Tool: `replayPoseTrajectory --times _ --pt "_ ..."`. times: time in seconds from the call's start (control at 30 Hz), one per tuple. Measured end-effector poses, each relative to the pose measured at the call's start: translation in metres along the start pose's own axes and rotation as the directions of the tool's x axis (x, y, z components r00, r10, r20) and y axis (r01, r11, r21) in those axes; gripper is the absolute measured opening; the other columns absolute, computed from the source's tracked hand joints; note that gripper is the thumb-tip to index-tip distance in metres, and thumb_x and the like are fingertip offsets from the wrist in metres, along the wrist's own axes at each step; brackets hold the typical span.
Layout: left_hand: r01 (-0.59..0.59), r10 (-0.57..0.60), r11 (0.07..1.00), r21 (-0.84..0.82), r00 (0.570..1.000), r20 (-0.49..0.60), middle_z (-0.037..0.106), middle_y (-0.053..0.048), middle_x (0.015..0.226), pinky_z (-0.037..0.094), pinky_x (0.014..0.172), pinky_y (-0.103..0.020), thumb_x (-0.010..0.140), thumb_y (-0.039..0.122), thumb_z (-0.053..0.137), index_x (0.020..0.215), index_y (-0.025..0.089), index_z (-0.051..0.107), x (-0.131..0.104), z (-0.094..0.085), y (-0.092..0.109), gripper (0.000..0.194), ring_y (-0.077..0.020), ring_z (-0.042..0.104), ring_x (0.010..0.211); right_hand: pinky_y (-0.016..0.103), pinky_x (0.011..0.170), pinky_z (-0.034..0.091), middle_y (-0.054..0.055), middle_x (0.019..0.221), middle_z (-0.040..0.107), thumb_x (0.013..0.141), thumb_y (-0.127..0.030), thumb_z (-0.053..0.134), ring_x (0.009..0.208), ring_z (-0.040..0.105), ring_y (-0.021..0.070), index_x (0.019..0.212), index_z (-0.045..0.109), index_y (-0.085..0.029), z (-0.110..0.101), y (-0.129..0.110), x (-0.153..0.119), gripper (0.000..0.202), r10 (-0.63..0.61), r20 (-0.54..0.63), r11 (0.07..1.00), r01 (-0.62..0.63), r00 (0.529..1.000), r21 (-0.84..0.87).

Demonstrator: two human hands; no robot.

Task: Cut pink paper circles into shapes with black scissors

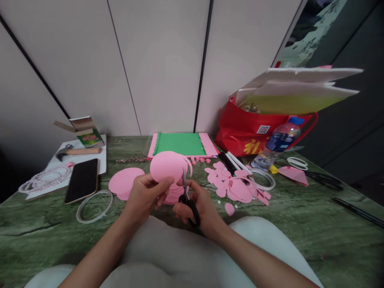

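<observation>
My left hand pinches the lower edge of a round pink paper piece, held up above the table. A thin curled strip hangs from its right side. My right hand grips black-handled scissors, their blades pointing up against the right edge of the paper. Below and behind my hands, a stack of pink paper pieces is partly hidden. Left of my left hand lie more pink paper rounds. Petal-shaped pink cutouts and scraps are heaped to the right.
Left are a phone, a tape roll, a bead string, a hammer and a small box. Green paper lies at the back. A red bag, water bottle and another tape roll stand right.
</observation>
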State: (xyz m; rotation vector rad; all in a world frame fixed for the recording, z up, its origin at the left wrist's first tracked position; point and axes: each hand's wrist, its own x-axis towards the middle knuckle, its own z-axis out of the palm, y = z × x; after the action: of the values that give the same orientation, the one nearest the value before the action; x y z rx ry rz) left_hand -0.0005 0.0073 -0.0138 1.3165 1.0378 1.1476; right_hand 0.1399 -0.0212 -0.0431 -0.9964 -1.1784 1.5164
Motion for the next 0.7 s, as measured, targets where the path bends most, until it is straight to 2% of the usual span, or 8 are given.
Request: replayPoseTrajectory --times 0.23,0.6,0.7 --pt "0.018 -0.019 0.999 0.046 0.999 0.028 0.042 0.006 0.036 0.017 0.03 -0.016 0.067 0.03 0.068 0.052 0.013 0.054 0.001 -0.0041 -0.0024 0.027 -0.0014 0.03 0.029 0.016 0.038 0.031 -0.01 0.05 0.053 0.051 -0.024 0.076 0.039 0.042 0.0054 0.089 0.041 -0.019 0.0017 -0.0064 -0.0006 0.052 -0.027 -0.03 0.998 0.029 0.999 0.054" --pt "-0.03 0.03 0.999 0.019 0.999 0.026 0.04 0.008 0.037 0.019 0.031 -0.014 0.07 0.028 0.066 0.054 0.013 0.055 0.0011 -0.0027 -0.0011 0.024 -0.0008 0.029 0.031 0.017 0.035 0.028 -0.009 0.047 0.053 0.051 -0.034 0.075 0.035 0.039 0.0065 0.095 0.04 -0.02 -0.0008 -0.0025 0.001 0.058 -0.03 -0.029 1.0 0.03 0.999 0.008" --pt "-0.019 0.019 1.0 -0.017 1.0 0.023 0.044 0.007 0.04 0.02 0.029 -0.013 0.07 0.027 0.065 0.055 0.014 0.055 0.0001 -0.0012 0.0014 0.023 -0.0011 0.032 0.03 0.017 0.035 0.029 -0.01 0.045 0.051 0.052 -0.035 0.073 0.035 0.039 0.007 0.095 0.04 -0.02 -0.001 -0.0022 0.0013 0.056 -0.04 -0.018 0.999 0.04 0.999 -0.014"
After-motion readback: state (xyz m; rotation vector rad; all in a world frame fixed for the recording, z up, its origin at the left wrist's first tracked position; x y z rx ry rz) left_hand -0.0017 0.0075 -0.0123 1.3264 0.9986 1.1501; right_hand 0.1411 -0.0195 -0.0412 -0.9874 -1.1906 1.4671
